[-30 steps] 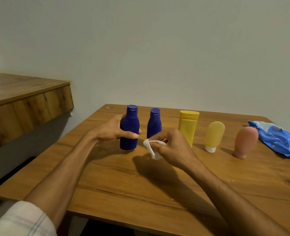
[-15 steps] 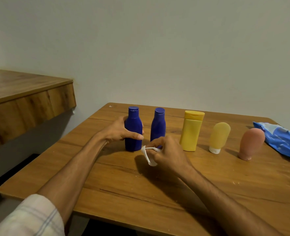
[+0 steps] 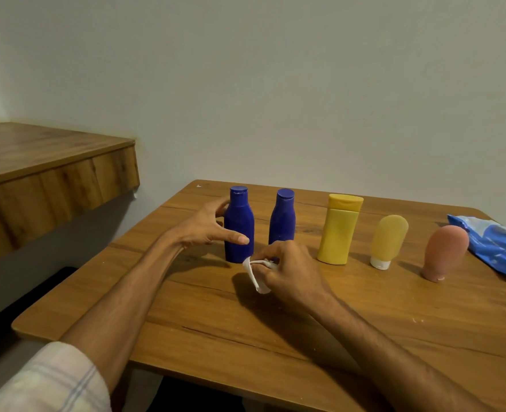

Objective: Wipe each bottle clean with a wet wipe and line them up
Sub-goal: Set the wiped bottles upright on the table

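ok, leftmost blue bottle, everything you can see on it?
The leftmost blue bottle is matte plastic with a matching cap. It stands upright on the table, first in the row. The left hand brackets it, thumb in front, fingers behind; contact unclear. The right hand pinches a wet wipe by its base.
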Tool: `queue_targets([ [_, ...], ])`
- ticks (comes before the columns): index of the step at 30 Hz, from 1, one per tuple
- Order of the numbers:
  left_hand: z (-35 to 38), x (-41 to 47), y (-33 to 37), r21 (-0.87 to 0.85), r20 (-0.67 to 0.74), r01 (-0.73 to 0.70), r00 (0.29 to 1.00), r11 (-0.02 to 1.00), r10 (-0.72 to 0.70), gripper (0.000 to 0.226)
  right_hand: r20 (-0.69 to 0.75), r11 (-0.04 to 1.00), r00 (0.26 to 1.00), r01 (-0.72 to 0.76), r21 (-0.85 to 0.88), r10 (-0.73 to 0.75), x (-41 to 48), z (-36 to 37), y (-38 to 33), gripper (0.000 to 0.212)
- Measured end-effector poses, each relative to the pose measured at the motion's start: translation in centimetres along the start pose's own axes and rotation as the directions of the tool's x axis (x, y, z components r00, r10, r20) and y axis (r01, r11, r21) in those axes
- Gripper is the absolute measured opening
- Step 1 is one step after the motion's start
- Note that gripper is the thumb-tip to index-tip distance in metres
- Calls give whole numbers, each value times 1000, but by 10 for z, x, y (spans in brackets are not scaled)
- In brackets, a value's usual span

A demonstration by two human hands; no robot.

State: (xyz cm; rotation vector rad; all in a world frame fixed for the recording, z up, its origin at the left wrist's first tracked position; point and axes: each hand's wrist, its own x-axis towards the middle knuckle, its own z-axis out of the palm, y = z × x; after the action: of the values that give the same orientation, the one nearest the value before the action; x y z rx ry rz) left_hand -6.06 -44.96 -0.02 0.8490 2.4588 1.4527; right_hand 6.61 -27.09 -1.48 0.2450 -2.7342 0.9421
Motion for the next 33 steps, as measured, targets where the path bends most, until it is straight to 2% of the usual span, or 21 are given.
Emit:
queue_targets([
  [3,-10,-11,3,-23,-42,16,999,1000,-17,106,5,1000,1000,25,6,-25,-3,0,-3,21],
  [5,-16,-19,8,-24,-152,6,988,1000,-10,108,7,1000,1000,25,2,-25,-4,-1,-3,22],
  [6,-19,-23,11,-48,-218,-44,975,998,32,104,4,1000,1000,19,-2,-19,-5,-2,-2,21],
  [9,-21,-31,27,-130,-378,-237,910,963,173,74,-15,1000,1000,-4,12,4,-5,-5,-1,21],
  [11,-15,-37,44,-115,-401,-329,879,937,259,60,-21,1000,1000,-14,10,14,-7,-9,1,21],
  [16,32,-38,85,-93,-236,-440,881,893,409,39,-64,999,998,-27,-24,26,-15,-26,14,20],
  [21,101,-14,103,-121,-33,-447,894,886,447,22,-184,996,980,-84,-31,77,-37,-64,44,14],
  [25,162,10,119,-44,66,-452,888,891,454,17,-264,977,950,-194,-88,165,-62,-104,69,10],
  [29,230,31,143,-13,105,-420,902,907,419,23,-356,914,882,-379,-145,309,-97,-155,97,2],
  [33,289,42,164,-40,189,-397,898,917,397,27,-463,813,774,-556,-171,432,-134,-199,126,15],
])
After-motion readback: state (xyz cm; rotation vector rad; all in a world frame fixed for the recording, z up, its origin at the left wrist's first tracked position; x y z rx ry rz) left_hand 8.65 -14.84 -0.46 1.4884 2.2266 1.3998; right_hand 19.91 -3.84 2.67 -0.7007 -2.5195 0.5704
